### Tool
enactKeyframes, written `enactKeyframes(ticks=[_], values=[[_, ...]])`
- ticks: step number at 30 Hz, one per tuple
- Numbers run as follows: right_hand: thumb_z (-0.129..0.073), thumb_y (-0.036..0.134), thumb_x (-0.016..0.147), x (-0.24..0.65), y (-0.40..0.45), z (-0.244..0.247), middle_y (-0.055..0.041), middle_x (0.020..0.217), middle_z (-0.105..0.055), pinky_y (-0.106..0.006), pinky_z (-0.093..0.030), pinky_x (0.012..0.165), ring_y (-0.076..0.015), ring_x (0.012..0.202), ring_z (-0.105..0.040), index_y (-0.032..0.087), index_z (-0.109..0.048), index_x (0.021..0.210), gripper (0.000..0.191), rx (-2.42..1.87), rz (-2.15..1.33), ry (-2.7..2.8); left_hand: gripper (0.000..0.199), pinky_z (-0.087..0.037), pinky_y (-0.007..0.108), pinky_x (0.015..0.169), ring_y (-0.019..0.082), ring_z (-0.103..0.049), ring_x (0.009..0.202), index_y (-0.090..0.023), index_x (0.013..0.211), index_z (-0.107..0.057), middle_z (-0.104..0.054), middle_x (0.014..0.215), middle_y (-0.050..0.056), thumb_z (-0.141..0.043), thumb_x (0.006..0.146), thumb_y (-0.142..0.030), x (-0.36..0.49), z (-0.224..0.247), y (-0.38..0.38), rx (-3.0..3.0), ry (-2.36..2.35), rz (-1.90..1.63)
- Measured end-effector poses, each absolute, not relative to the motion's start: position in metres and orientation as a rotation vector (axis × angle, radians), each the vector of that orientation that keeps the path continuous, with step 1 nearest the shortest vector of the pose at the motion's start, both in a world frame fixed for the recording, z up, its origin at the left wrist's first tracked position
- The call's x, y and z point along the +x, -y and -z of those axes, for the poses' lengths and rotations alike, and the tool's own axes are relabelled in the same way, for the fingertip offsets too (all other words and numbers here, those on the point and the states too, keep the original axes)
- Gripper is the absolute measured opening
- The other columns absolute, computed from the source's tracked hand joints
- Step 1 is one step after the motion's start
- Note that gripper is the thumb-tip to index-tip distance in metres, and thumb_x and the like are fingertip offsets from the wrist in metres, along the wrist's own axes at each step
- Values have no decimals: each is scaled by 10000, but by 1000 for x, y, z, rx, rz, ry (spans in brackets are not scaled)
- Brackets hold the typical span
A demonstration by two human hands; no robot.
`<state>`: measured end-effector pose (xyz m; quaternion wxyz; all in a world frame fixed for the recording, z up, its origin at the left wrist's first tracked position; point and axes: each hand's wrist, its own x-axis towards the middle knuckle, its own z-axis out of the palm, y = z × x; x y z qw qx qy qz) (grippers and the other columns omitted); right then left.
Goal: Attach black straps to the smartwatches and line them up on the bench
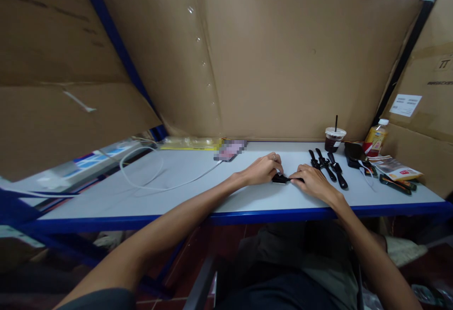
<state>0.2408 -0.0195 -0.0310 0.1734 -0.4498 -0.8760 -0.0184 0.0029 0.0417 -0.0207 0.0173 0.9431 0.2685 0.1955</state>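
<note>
Both hands meet over the table around a small black handled tool (pixel 280 179), whose exact kind I cannot make out. Curled fingers of my left hand (pixel 265 169), one with a ring, close on its wider end. My right hand (pixel 312 180) pinches its thin handle from the other side, covering part of it. Just right of my right hand lie three similar black handled tools (pixel 338 171), side by side and slanting on the tabletop.
On the white table (pixel 184 201) a phone (pixel 230 150) with a white cable (pixel 170 188) lies near a yellow-edged clear package (pixel 191 143). At the right stand a drink cup (pixel 334 139) and a bottle (pixel 376 138), beside packets (pixel 396 167). Cardboard (pixel 283 64) walls the back.
</note>
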Motion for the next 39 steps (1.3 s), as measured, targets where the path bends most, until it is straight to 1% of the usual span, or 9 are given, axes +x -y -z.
enactKeyframes(ticks=[7,11,17,20,24,28,31,34,39], values=[[-620,220,965,241,20,30,-71,913,-684,-293,-397,768,-209,900,-606,256,-807,1087,226,-1260,57,2483,348,-496,332,880,199,-598,982,-192,796,-770,-648,1024,72,-497,780,24,3,19,-43,2914,-797,-617],[-620,222,966,241,20,31,-75,919,-688,-297,-404,770,-215,907,-608,249,-808,1082,222,-1248,61,2483,342,-499,326,841,222,-588,1003,-190,829,-771,-652,1023,81,-497,793,12,2,19,-43,2964,-890,-590],[-621,221,971,241,20,30,-87,945,-696,-308,-428,797,-221,936,-620,236,-801,1117,232,-1266,54,2486,421,-500,341,885,213,-593,1012,-223,989,-789,-644,1052,75,-490,807,11,3,22,-42,2963,-824,-602],[-621,219,970,240,20,30,-87,945,-697,-312,-432,798,-222,936,-624,239,-802,1114,232,-1275,57,2486,405,-494,332,900,193,-597,992,-228,909,-794,-641,1036,64,-489,803,16,4,20,-41,2926,-744,-617],[-620,219,967,241,19,32,-86,939,-697,-312,-432,791,-221,928,-622,246,-804,1111,234,-1264,57,2475,336,-499,324,852,210,-587,984,-192,772,-768,-649,1003,78,-499,783,9,3,17,-42,2958,-825,-592],[-615,225,973,241,20,30,-90,950,-700,-311,-429,804,-223,942,-620,234,-803,1116,236,-1277,52,2477,379,-510,339,858,226,-584,1001,-196,899,-792,-657,1023,89,-486,796,3,3,18,-42,2988,-926,-580],[-608,232,979,240,21,28,-88,956,-697,-307,-428,814,-218,944,-620,237,-798,1130,243,-1290,51,2496,434,-511,330,884,208,-591,1009,-229,999,-797,-654,1038,75,-486,805,5,4,19,-41,2981,-845,-594],[-606,236,981,240,22,27,-88,967,-697,-306,-428,819,-216,946,-618,240,-795,1135,244,-1306,55,2502,435,-504,320,898,183,-600,990,-242,956,-799,-648,1036,58,-479,810,13,5,19,-40,2941,-753,-605],[-607,236,981,240,21,28,-83,963,-694,-305,-422,808,-219,949,-611,244,-797,1125,238,-1299,52,2496,376,-498,318,869,194,-590,981,-206,827,-772,-651,1006,64,-476,780,22,5,17,-39,2960,-806,-604]])
